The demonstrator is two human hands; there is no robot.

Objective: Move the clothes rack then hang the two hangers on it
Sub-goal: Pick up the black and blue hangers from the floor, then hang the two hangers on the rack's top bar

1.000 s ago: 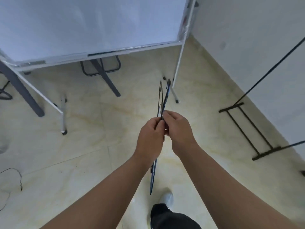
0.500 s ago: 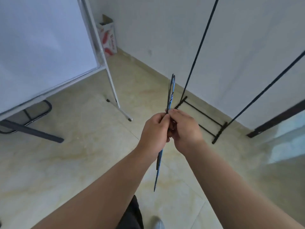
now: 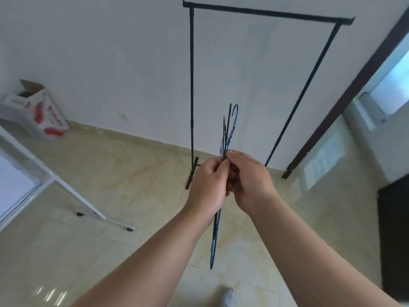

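With the clothes rack (image 3: 191, 85) standing far ahead, left hand (image 3: 208, 182) and right hand (image 3: 250, 180) pinch both hangers (image 3: 228, 134) together; separating one and hooking it on the top bar looks next.

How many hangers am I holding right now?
2, as far as I can tell. Both are pinched edge-on between your left hand and right hand: a black hanger and a blue hanger beside it.

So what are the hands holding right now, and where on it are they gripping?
Both the left hand and the right hand pinch the two hangers together, edge-on, at their middle just below the hooks. The clothes rack is bare.
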